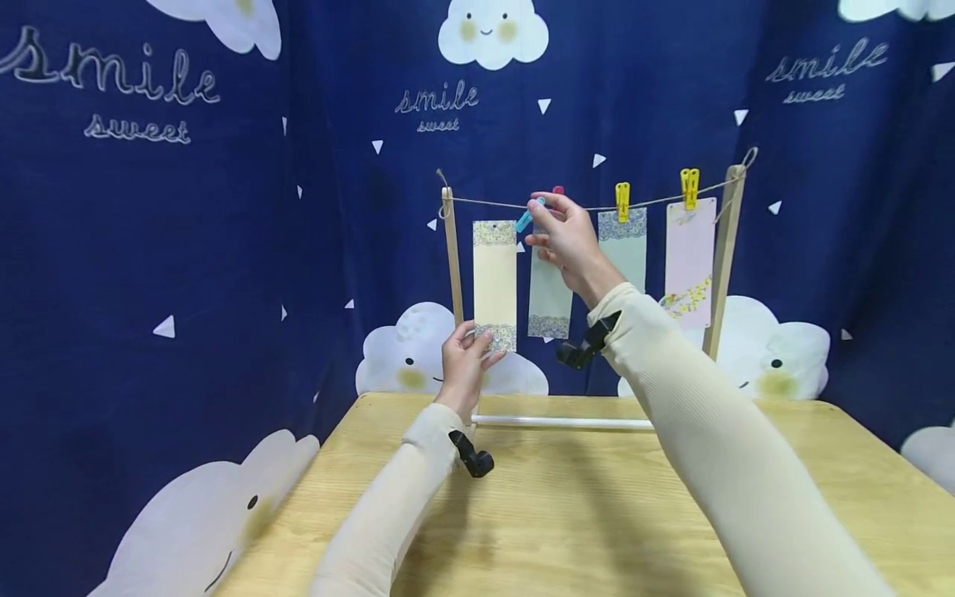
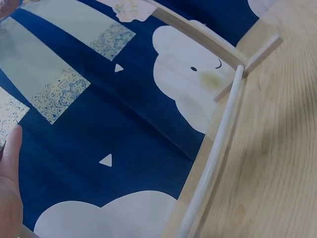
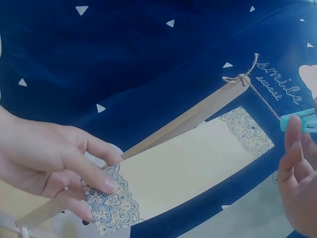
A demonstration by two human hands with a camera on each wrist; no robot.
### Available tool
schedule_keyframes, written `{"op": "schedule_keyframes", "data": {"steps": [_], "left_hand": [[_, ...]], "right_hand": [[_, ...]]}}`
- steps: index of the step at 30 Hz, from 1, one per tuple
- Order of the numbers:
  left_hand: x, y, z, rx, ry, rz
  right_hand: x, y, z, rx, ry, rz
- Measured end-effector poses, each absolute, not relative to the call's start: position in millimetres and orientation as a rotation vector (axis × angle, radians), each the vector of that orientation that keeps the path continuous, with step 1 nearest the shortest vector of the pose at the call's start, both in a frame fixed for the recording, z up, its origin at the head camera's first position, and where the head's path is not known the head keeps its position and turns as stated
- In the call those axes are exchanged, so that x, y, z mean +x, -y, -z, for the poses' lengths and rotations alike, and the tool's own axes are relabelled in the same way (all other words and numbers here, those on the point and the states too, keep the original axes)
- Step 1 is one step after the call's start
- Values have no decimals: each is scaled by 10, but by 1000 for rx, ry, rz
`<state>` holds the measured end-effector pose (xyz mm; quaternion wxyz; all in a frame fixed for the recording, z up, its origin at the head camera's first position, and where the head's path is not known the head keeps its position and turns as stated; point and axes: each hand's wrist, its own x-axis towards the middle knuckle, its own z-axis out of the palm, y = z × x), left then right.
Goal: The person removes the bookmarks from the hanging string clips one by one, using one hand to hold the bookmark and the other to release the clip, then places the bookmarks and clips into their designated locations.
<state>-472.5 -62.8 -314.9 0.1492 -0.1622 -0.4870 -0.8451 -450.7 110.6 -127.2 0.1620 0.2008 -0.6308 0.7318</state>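
My left hand [image 1: 462, 369] holds a cream card [image 1: 495, 286] by its lower end, thumb in front and fingers behind. The card stands upright, with lacy patterned bands at both ends and a small hole near the top. Its upper edge lies a little below the twine [image 1: 488, 202]. My right hand [image 1: 573, 245] pinches a light blue clothespin [image 1: 524, 220] between thumb and fingers, right of the card's top corner. In the right wrist view, the clothespin [image 3: 291, 123] is at the twine, apart from the cream card [image 3: 190, 171].
Beside the cream card hangs a pale green card [image 1: 550, 294], a red clothespin [image 1: 558, 190] above it. Yellow clothespins [image 1: 622, 201] hold another green card [image 1: 623, 249] and a pink card [image 1: 690, 257]. Wooden posts [image 1: 452, 257] carry the twine; a white rod [image 1: 563, 423] runs low between them.
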Motion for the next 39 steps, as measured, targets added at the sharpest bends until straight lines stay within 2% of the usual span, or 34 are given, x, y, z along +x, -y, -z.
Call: {"op": "schedule_keyframes", "data": {"steps": [10,39], "left_hand": [[-4625,677,3179,-541,1451,2387],[-4342,723,3471,-523,1540,2331]], "right_hand": [[-4475,-1148,1371,591,1866,-2063],[-4268,-1496,1709,661,2040,-1954]]}}
